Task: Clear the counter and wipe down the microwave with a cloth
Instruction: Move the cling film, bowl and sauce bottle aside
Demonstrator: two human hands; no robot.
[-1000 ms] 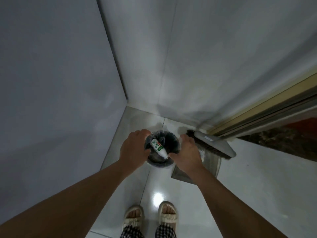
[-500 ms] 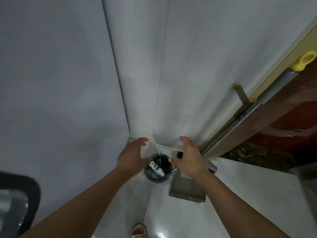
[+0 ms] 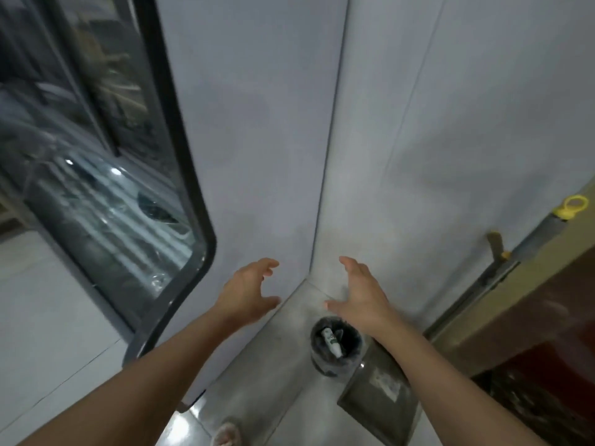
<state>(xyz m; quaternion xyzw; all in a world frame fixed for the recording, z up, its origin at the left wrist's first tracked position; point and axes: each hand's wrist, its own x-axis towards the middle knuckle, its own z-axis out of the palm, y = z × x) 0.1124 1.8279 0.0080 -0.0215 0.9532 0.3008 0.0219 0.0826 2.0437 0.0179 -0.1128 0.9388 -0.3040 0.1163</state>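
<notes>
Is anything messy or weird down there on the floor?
Nothing is spilled. A white tube lies in the small bin in the corner, with a dustpan beside it. Both hands are open and empty.

Both arms outstretched; left hand (image 3: 246, 292) and right hand (image 3: 362, 296) empty, fingers spread, palms facing.
</notes>
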